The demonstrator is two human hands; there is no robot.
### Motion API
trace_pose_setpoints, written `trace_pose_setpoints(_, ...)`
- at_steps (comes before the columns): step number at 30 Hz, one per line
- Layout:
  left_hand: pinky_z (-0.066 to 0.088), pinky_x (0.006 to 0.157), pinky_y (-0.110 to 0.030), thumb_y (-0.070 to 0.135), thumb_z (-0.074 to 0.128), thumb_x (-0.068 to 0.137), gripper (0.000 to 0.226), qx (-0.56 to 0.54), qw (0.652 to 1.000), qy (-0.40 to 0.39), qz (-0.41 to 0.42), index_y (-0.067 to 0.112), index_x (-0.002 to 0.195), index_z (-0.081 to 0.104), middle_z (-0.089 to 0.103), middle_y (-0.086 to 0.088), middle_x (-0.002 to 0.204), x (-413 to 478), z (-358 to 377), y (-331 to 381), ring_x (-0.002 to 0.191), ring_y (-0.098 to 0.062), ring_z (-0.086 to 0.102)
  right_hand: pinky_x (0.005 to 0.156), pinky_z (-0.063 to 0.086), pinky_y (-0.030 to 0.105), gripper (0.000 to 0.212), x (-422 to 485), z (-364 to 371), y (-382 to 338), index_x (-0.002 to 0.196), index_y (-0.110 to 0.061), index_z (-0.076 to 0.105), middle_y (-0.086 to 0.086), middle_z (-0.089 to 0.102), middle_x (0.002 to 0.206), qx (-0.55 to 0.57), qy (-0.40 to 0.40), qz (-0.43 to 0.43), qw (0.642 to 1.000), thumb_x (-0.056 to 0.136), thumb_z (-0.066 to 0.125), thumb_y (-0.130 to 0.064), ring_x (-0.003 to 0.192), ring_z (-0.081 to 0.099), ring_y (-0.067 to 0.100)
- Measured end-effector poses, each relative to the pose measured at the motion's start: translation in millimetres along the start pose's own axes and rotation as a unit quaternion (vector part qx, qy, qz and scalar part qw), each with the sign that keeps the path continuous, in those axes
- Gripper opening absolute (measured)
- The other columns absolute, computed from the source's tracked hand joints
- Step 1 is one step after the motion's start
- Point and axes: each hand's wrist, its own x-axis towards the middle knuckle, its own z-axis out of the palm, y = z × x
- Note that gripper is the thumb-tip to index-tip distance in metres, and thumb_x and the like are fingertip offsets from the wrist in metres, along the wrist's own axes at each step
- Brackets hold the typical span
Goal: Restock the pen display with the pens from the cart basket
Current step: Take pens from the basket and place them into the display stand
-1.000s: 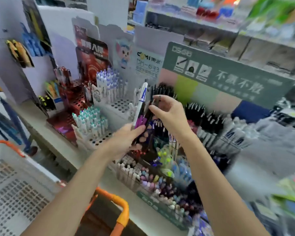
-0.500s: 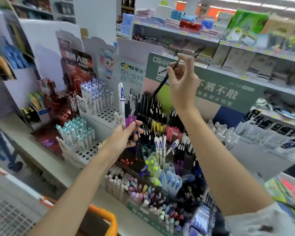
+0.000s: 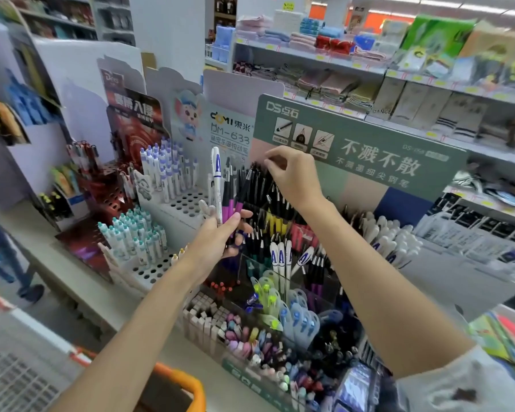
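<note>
Along the counter's near edge, in the head view, the display point(image 3: 252, 264) rises in steps of clear, glossy plastic compartments. Each row of slim barrels stands above the row before it, so every clip and cap shows.

The left hand point(image 3: 217, 237) hovers before the display's left side, its fingers wrapped round a bundle point(image 3: 225, 203) held upright. The bundle has one smooth white barrel with a blue letter, and several pens with purple rubbery grips and dark tops. It is probably held fanned like this so that single pens can be drawn off one at a time.

The right hand point(image 3: 295, 179) reaches over the lower rows to the black pens point(image 3: 259, 185) at the display's back edge, just under the matt green header card point(image 3: 354, 144). Its fingertips are bunched and point down at the pens' tops. Whether they pinch a pen cannot be told. The high reach suits the back row, which takes the dark, metal-clipped kind.

White perforated stands point(image 3: 149, 272) sit further left on the counter.

The basket point(image 3: 12, 379) lies below the counter's near edge, at lower left. It is grey slotted plastic with a rounded orange handle point(image 3: 191, 382), and its contents are out of sight.
</note>
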Motion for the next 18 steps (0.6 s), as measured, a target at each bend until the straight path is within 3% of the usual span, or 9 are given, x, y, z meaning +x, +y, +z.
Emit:
trace_pose_setpoints(5, 0.038, 0.047, -0.016, 0.023, 0.043, 0.106, 0.026, 0.008, 1.0, -0.003, -0.002, 0.014, 0.118, 0.064, 0.066, -0.001, 0.088, -4.0, 1.6, -1.0, 0.064, -0.008, 0.048, 0.092, 0.05, 0.023, 0.023, 2.1, -1.6, -3.0, 0.115, -0.008, 0.073, 0.005, 0.074, 0.109, -0.014, -0.066, 0.007, 0.998, 0.095, 0.064, -0.016, 0.097, 0.066, 0.01)
trace_pose_setpoints(7, 0.039, 0.048, -0.016, 0.024, 0.043, 0.106, 0.025, 0.007, 1.0, -0.005, -0.003, 0.016, 0.117, 0.064, 0.067, 0.001, 0.087, -5.8, 1.5, -1.7, 0.064, -0.008, 0.048, 0.093, 0.053, 0.027, 0.02, 7.5, -1.7, -4.0, 0.111, -0.007, 0.074, 0.007, 0.074, 0.106, -0.005, -0.083, 0.016, 0.996, 0.093, 0.066, -0.012, 0.093, 0.066, 0.011)
trace_pose_setpoints(12, 0.038, 0.047, -0.015, 0.022, 0.042, 0.106, 0.025, 0.002, 1.0, 0.007, 0.003, 0.015, 0.115, 0.065, 0.066, -0.001, 0.088, -12.7, -4.0, -2.6, 0.064, -0.008, 0.047, 0.084, 0.057, 0.027, 0.014, 21.8, -1.3, -8.6, 0.1, -0.006, 0.076, 0.005, 0.074, 0.093, 0.023, 0.0, 0.071, 0.997, 0.088, 0.068, -0.007, 0.084, 0.067, 0.012)
trace_pose_setpoints(15, 0.038, 0.047, -0.015, 0.022, 0.042, 0.106, 0.025, 0.006, 1.0, 0.017, 0.006, 0.016, 0.114, 0.065, 0.066, -0.001, 0.089, -15.0, -12.1, -1.7, 0.065, -0.008, 0.047, 0.081, 0.056, 0.025, 0.009, 17.0, 6.1, -16.1, 0.093, -0.007, 0.077, 0.004, 0.073, 0.088, 0.007, -0.084, 0.052, 0.995, 0.088, 0.069, -0.007, 0.08, 0.066, 0.012)
trace_pose_setpoints(18, 0.038, 0.047, -0.015, 0.022, 0.042, 0.106, 0.025, 0.009, 1.0, 0.02, 0.007, 0.016, 0.115, 0.065, 0.065, -0.003, 0.091, -16.8, -15.5, -0.3, 0.065, -0.008, 0.048, 0.078, 0.059, 0.036, 0.015, 16.2, 16.6, -20.1, 0.081, -0.009, 0.077, 0.0, 0.069, 0.08, -0.069, -0.154, 0.071, 0.983, 0.084, 0.064, -0.002, 0.079, 0.066, 0.017)
